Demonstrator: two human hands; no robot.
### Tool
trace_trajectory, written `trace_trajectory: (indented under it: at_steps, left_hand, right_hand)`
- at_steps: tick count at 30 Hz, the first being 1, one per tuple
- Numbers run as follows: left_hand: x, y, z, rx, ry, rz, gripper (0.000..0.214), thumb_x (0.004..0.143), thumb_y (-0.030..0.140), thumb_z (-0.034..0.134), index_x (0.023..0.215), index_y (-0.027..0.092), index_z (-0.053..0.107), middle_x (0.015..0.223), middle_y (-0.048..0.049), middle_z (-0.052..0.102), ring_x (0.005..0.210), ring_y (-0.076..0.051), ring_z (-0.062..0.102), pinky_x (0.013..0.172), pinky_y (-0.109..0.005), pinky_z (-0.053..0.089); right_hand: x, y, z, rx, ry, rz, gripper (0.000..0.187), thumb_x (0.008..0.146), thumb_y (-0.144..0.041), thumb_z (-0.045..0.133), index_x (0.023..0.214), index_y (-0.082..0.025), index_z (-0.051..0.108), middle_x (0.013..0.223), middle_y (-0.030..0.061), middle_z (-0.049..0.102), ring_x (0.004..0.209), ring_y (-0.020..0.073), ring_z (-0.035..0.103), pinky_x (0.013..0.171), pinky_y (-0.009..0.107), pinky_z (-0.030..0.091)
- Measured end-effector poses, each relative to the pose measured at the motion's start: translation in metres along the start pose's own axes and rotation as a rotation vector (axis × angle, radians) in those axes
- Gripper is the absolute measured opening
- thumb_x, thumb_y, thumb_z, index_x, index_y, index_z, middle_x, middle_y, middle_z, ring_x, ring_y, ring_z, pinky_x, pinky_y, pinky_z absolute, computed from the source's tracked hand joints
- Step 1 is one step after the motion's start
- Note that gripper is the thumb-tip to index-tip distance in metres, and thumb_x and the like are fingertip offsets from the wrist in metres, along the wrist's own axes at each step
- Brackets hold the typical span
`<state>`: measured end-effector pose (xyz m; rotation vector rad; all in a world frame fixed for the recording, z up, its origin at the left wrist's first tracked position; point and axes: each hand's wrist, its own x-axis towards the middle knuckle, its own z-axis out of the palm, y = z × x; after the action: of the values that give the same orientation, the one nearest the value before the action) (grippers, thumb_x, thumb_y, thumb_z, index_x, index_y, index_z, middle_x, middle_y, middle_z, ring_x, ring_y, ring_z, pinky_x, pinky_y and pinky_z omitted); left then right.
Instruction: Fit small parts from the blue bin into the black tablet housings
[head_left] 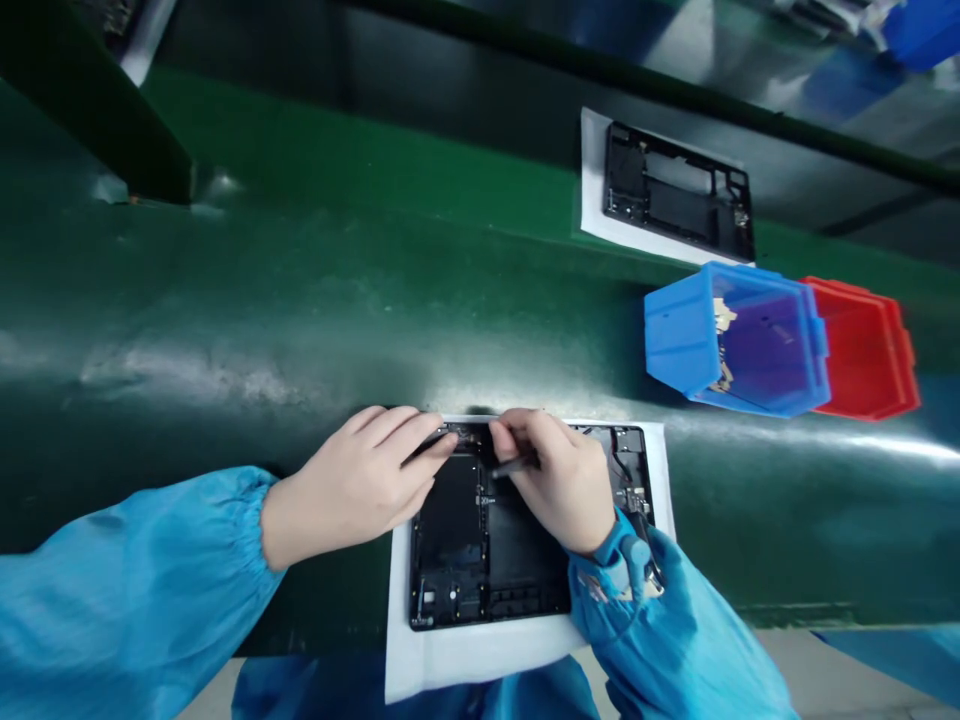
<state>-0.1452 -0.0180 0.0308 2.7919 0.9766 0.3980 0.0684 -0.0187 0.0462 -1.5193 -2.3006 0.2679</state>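
A black tablet housing point(525, 540) with its inside exposed lies on a white sheet point(480, 655) at the front edge of the bench. My left hand point(367, 480) rests over its upper left corner, fingers stretched out and fingertips touching the top edge. Over the housing's upper middle, my right hand point(562, 475) is closed on a thin dark tool point(510, 467), whose end points left above the inside. What the fingertips touch at the top edge is partly hidden. Small boards and a cable show at the housing's right side.
Beyond my right hand stand a blue bin point(679, 340) holding small metal parts and a red bin point(874, 350). A second black housing point(679, 190) lies on white paper at the back. A dark green post point(112, 120) rises from the green bench point(300, 280) at upper left.
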Motion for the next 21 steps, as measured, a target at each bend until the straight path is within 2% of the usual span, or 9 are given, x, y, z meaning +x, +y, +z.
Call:
trace_trajectory:
  at_steps: [2, 5, 8, 13, 16, 21]
  left_hand:
    - [-0.001, 0.005, 0.002, 0.042, 0.002, -0.021, 0.036, 0.088, 0.023, 0.046, 0.121, 0.011, 0.055, 0.117, -0.0137, 0.057, 0.104, -0.027, 0.054, 0.085, -0.039, 0.048]
    - [-0.001, 0.008, 0.002, 0.068, -0.006, -0.04, 0.039, 0.088, 0.024, 0.046, 0.124, 0.01, 0.053, 0.119, -0.0144, 0.055, 0.105, -0.027, 0.053, 0.087, -0.038, 0.047]
    - [-0.001, 0.003, 0.0, 0.028, -0.034, -0.016, 0.039, 0.088, 0.026, 0.046, 0.125, 0.012, 0.052, 0.119, -0.0126, 0.055, 0.106, -0.026, 0.052, 0.088, -0.037, 0.047]
    - [0.001, -0.005, -0.004, 0.009, -0.074, 0.043, 0.037, 0.089, 0.028, 0.046, 0.124, 0.016, 0.052, 0.117, -0.0104, 0.055, 0.105, -0.025, 0.052, 0.086, -0.037, 0.047]
    - [0.003, -0.004, -0.004, 0.03, -0.07, 0.048, 0.036, 0.088, 0.028, 0.046, 0.121, 0.015, 0.053, 0.117, -0.0107, 0.056, 0.103, -0.025, 0.052, 0.084, -0.036, 0.046]
    - [0.005, -0.007, -0.002, 0.032, -0.051, 0.07, 0.035, 0.087, 0.029, 0.048, 0.119, 0.017, 0.055, 0.113, -0.0105, 0.058, 0.1, -0.025, 0.054, 0.081, -0.037, 0.047]
  right_hand:
    - [-0.003, -0.007, -0.001, -0.001, 0.005, -0.168, 0.013, 0.089, -0.021, 0.052, 0.079, -0.018, 0.06, 0.062, 0.0011, 0.065, 0.052, 0.0127, 0.058, 0.051, 0.025, 0.043]
    - [-0.008, -0.012, -0.001, -0.061, -0.053, -0.414, 0.011, 0.087, -0.018, 0.055, 0.079, -0.016, 0.063, 0.057, -0.0001, 0.063, 0.049, 0.0125, 0.055, 0.048, 0.027, 0.039]
    - [-0.01, -0.01, 0.002, -0.115, -0.091, -0.511, 0.012, 0.086, -0.016, 0.055, 0.079, -0.015, 0.064, 0.056, -0.0006, 0.061, 0.047, 0.0126, 0.052, 0.046, 0.028, 0.036]
    - [-0.008, -0.007, 0.005, -0.108, -0.058, -0.554, 0.014, 0.086, -0.014, 0.054, 0.076, -0.013, 0.063, 0.055, -0.0013, 0.058, 0.046, 0.0125, 0.049, 0.044, 0.028, 0.033]
    - [-0.008, -0.007, 0.002, -0.055, -0.031, -0.567, 0.016, 0.087, -0.022, 0.056, 0.076, -0.013, 0.063, 0.055, -0.0016, 0.058, 0.047, 0.0117, 0.05, 0.045, 0.026, 0.035]
    - [-0.007, 0.004, 0.0, -0.06, -0.03, -0.425, 0.016, 0.089, -0.022, 0.052, 0.085, -0.013, 0.065, 0.06, 0.0001, 0.063, 0.051, 0.0115, 0.055, 0.051, 0.024, 0.04]
